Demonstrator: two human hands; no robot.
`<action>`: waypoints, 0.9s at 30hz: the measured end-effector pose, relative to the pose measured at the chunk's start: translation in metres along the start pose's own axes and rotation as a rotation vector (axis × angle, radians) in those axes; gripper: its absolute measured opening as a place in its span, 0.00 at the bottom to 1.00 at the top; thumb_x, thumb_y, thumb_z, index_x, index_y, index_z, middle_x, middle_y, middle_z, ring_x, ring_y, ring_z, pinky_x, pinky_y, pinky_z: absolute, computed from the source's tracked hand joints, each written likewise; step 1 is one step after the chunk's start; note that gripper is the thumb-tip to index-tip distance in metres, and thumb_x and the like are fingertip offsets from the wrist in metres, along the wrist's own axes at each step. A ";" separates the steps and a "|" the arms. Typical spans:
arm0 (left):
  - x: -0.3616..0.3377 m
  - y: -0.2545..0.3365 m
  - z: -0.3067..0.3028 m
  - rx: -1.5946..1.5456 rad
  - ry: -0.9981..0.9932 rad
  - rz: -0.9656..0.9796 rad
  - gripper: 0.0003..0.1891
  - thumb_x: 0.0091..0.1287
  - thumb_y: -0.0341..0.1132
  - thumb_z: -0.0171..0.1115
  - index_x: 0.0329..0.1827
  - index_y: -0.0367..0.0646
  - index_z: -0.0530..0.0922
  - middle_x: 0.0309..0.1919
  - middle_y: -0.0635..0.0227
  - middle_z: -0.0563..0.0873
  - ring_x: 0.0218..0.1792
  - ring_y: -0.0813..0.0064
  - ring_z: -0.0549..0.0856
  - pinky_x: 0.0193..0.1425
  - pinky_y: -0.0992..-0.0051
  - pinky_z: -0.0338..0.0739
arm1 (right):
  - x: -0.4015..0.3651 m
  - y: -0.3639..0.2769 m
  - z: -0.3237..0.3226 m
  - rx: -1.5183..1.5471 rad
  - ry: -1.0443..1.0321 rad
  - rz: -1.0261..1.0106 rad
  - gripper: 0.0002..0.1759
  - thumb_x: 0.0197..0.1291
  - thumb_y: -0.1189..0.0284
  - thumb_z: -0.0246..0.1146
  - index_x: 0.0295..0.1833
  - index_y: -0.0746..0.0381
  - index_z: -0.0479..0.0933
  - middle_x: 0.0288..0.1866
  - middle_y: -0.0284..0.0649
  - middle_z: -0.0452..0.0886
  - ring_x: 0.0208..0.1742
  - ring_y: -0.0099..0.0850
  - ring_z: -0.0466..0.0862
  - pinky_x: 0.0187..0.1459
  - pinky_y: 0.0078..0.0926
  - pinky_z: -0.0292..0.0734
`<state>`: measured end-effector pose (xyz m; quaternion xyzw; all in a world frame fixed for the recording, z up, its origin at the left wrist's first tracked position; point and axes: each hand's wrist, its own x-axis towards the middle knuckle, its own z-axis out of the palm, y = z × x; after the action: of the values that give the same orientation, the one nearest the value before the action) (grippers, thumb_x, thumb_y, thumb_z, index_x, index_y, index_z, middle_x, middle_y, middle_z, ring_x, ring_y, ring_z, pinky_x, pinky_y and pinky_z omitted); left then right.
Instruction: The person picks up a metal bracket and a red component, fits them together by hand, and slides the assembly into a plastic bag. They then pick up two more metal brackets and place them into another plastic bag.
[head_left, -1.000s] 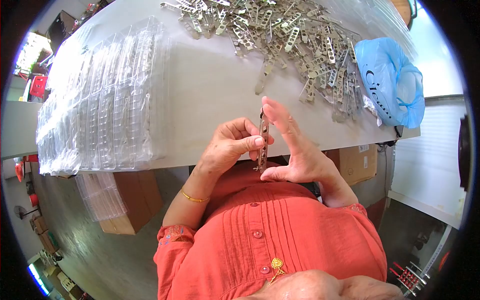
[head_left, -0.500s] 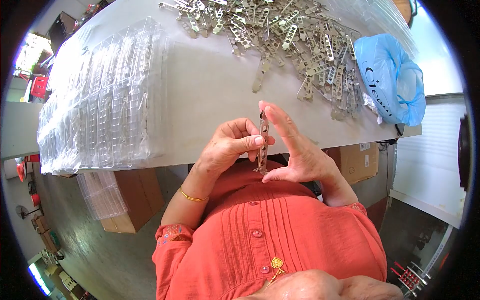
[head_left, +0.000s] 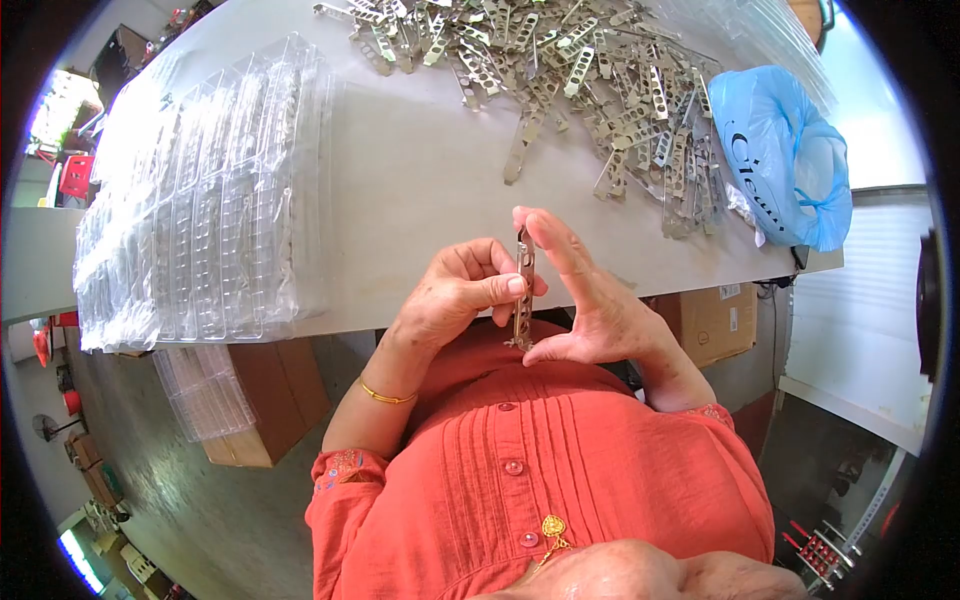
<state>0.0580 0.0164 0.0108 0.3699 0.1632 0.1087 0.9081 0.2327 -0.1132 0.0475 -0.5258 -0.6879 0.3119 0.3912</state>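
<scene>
Over the table's front edge, my left hand [head_left: 462, 290] pinches a slim perforated metal strip [head_left: 525, 262] between thumb and fingers. The strip stands nearly upright in the view, with a row of holes along it and a small bent piece at its lower end. My right hand [head_left: 605, 305] spans it lengthwise, fingertips at the top end and thumb at the bottom end, with the palm apart from it. Beyond both hands lies a heap of similar metal strips [head_left: 580, 75] on the table.
Clear plastic trays [head_left: 215, 200], stacked and wrapped, lie on the left of the white table [head_left: 420, 170]. A blue plastic bag [head_left: 775, 150] sits at the right edge. Cardboard boxes [head_left: 275, 400] stand under the table, with more clear trays [head_left: 205, 392] leaning there.
Both hands keep their hold on the strip. The strip has shifted very slightly to the left and its tilt differs a little.
</scene>
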 end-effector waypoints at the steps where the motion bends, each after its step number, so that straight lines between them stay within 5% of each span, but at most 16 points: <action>1: 0.000 0.002 0.000 0.005 -0.005 -0.018 0.08 0.68 0.31 0.71 0.36 0.40 0.79 0.28 0.58 0.86 0.36 0.70 0.86 0.40 0.72 0.80 | 0.000 0.001 0.000 -0.002 -0.005 -0.004 0.75 0.37 0.69 0.85 0.86 0.58 0.40 0.85 0.50 0.48 0.85 0.50 0.51 0.80 0.45 0.54; 3: 0.000 0.002 -0.001 0.009 -0.014 -0.036 0.09 0.68 0.32 0.72 0.35 0.41 0.79 0.24 0.62 0.84 0.40 0.65 0.87 0.42 0.70 0.79 | 0.001 0.001 0.001 -0.003 -0.005 -0.001 0.75 0.39 0.68 0.85 0.86 0.58 0.40 0.86 0.50 0.47 0.85 0.50 0.51 0.80 0.45 0.54; 8: 0.000 0.003 -0.002 0.003 0.003 -0.009 0.09 0.67 0.32 0.72 0.35 0.39 0.79 0.35 0.50 0.87 0.23 0.77 0.79 0.29 0.78 0.74 | 0.003 -0.003 -0.003 -0.025 -0.017 -0.001 0.73 0.43 0.64 0.84 0.85 0.60 0.40 0.86 0.50 0.46 0.86 0.49 0.49 0.80 0.45 0.53; 11: -0.003 0.008 0.004 0.042 0.009 -0.034 0.10 0.65 0.32 0.73 0.35 0.38 0.79 0.33 0.55 0.86 0.22 0.78 0.77 0.28 0.77 0.72 | 0.001 -0.003 -0.006 0.121 0.080 0.042 0.66 0.50 0.66 0.80 0.85 0.62 0.42 0.85 0.49 0.53 0.84 0.46 0.56 0.78 0.43 0.57; 13: -0.008 0.009 0.002 0.106 -0.010 -0.089 0.09 0.66 0.31 0.72 0.36 0.38 0.79 0.34 0.58 0.87 0.23 0.80 0.78 0.29 0.78 0.73 | 0.000 -0.002 -0.012 0.259 0.107 0.107 0.54 0.56 0.72 0.75 0.83 0.61 0.50 0.82 0.48 0.60 0.80 0.42 0.64 0.76 0.40 0.60; 14: -0.007 0.011 0.002 0.170 -0.035 -0.133 0.08 0.67 0.30 0.71 0.37 0.37 0.80 0.34 0.61 0.88 0.24 0.81 0.79 0.30 0.79 0.74 | 0.000 -0.006 -0.012 0.129 0.168 0.083 0.40 0.60 0.78 0.70 0.77 0.61 0.64 0.70 0.45 0.76 0.69 0.37 0.76 0.71 0.36 0.66; 21: -0.011 0.010 0.015 0.140 -0.066 -0.222 0.09 0.58 0.30 0.78 0.34 0.36 0.83 0.38 0.53 0.89 0.25 0.78 0.80 0.28 0.81 0.72 | -0.002 -0.007 -0.013 0.515 0.068 0.142 0.12 0.64 0.82 0.67 0.52 0.64 0.80 0.45 0.35 0.85 0.47 0.24 0.83 0.53 0.24 0.79; 27: -0.010 0.010 0.021 0.303 -0.057 -0.102 0.15 0.64 0.31 0.76 0.47 0.34 0.81 0.46 0.59 0.89 0.48 0.71 0.87 0.54 0.72 0.80 | -0.006 -0.013 -0.026 0.474 0.081 0.133 0.10 0.64 0.82 0.67 0.50 0.64 0.80 0.45 0.37 0.85 0.48 0.27 0.85 0.52 0.26 0.80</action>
<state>0.0560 0.0065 0.0343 0.4966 0.1706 0.0259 0.8506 0.2493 -0.1215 0.0703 -0.4756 -0.5430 0.4682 0.5096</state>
